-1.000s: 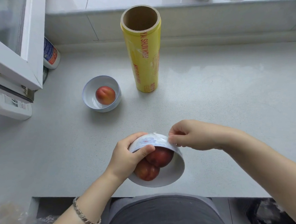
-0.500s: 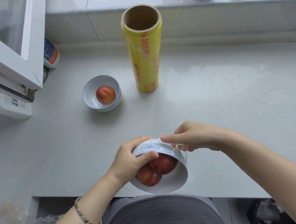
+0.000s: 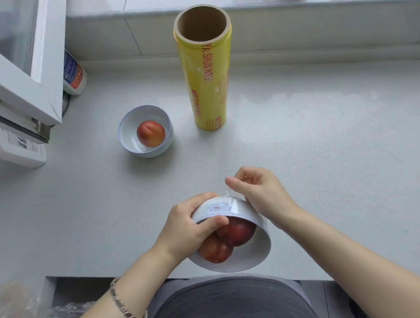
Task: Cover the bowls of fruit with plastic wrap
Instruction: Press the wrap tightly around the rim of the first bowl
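Observation:
A white bowl [image 3: 245,260] with two red fruits [image 3: 237,230] is tipped toward me at the counter's front edge. My left hand [image 3: 188,228] grips its left rim, thumb over the opening. My right hand [image 3: 258,190] pinches a strip of clear plastic wrap [image 3: 229,196] and holds it stretched up off the bowl's outer wall. A second white bowl [image 3: 127,130] holding one red fruit [image 3: 150,133] stands uncovered farther back on the left. The yellow roll of plastic wrap [image 3: 205,80] stands upright behind it.
The grey counter [image 3: 326,152] runs right and back to a tiled ledge. An open white window frame [image 3: 38,77] overhangs the left side, with a white bottle [image 3: 73,75] and a white appliance [image 3: 17,148] beneath it. A crumpled plastic bag [image 3: 9,301] lies bottom left.
My right hand has lifted up and away from the bowl's rim, drawing the film out. The bowl has tipped a little more toward me in my left hand.

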`<act>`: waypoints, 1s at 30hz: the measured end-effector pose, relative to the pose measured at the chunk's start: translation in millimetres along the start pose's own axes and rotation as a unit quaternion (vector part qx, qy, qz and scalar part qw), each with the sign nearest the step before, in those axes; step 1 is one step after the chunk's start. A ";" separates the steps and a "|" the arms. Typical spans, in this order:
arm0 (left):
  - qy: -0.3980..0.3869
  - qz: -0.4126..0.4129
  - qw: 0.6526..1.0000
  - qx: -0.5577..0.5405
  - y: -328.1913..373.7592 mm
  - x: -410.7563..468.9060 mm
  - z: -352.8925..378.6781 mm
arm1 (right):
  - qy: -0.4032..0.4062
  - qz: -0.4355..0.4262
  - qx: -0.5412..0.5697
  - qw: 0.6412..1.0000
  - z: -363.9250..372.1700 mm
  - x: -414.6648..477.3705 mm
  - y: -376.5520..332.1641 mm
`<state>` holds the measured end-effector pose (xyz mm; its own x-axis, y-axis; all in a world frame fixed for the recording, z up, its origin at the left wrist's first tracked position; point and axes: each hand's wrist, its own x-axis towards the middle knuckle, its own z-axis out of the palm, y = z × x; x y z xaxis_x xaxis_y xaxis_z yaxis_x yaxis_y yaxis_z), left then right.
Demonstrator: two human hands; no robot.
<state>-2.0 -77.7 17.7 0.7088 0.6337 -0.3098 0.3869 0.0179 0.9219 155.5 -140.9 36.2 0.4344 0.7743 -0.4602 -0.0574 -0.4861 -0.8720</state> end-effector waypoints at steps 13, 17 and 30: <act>0.036 0.040 0.999 0.000 2.4 0.4 -3.0 | -0.042 0.038 -0.047 0.997 4.3 16.6 6.0; 0.030 0.044 0.998 -0.017 0.5 -2.9 -0.3 | -0.081 0.093 -0.097 0.988 0.8 17.6 5.5; 0.038 0.042 0.998 -0.041 6.4 2.7 -2.2 | -0.127 -0.170 -0.113 0.971 -20.6 -29.1 -8.3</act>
<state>1.2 -74.2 23.3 0.6894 0.6919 -0.2144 0.2760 0.0227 0.9609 161.9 -167.8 60.3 0.1560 0.9667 -0.2028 0.2612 -0.2383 -0.9354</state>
